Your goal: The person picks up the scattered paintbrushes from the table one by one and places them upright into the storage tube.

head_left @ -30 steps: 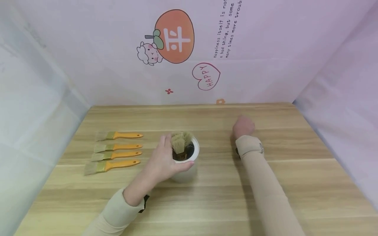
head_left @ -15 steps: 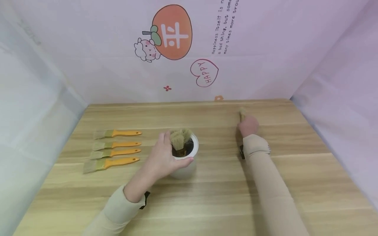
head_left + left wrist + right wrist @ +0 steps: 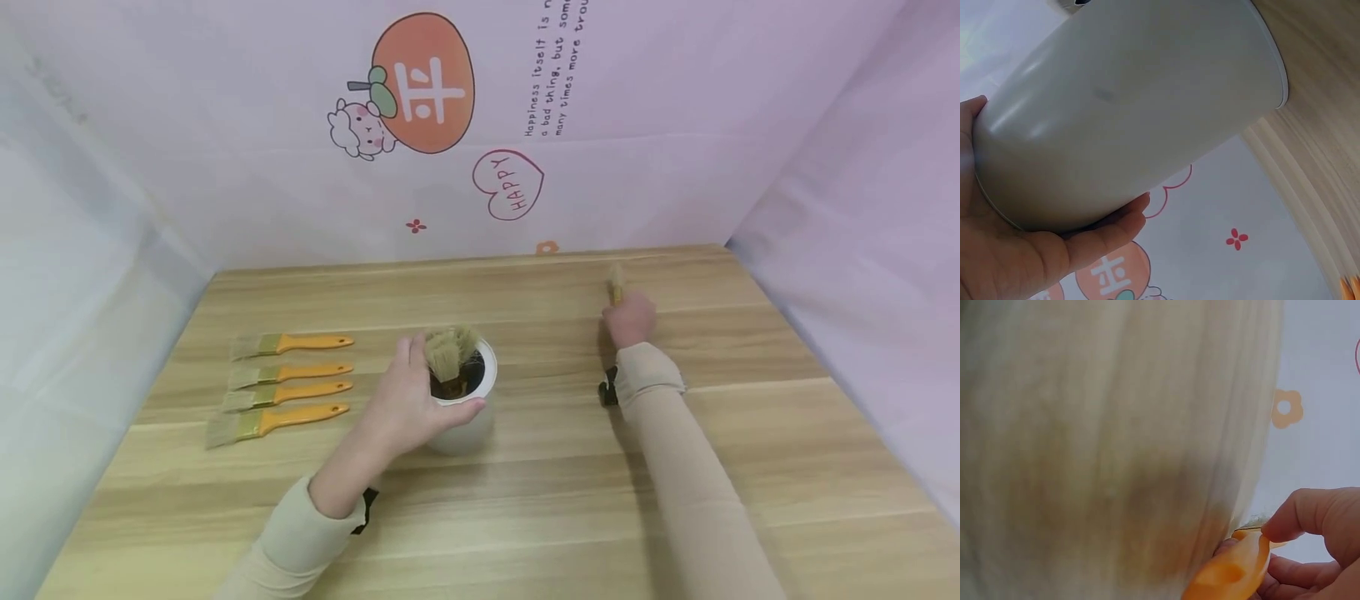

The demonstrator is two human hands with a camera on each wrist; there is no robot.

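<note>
Orange-handled paintbrush (image 3: 616,286) stands bristles-up toward the far right of the wooden table (image 3: 750,467), pinched at its handle by the curled fingers of the right hand (image 3: 630,320). Near the table's middle, the left hand (image 3: 408,400) wraps its fingers and thumb round a white cup (image 3: 467,417) holding more brushes, bristles up. Four paintbrushes (image 3: 281,387) lie in a row at the left.

- Back wall (image 3: 675,125), 12 o'clock: orange fruit sticker (image 3: 422,82) bears a white character, "平".
- Heart outline (image 3: 507,184): "HAPPY".
- Slanted lines (image 3: 551,79), partly cut off: "Happiness itself is…", "a bad thing, but som…", "many times more trou…".
</note>
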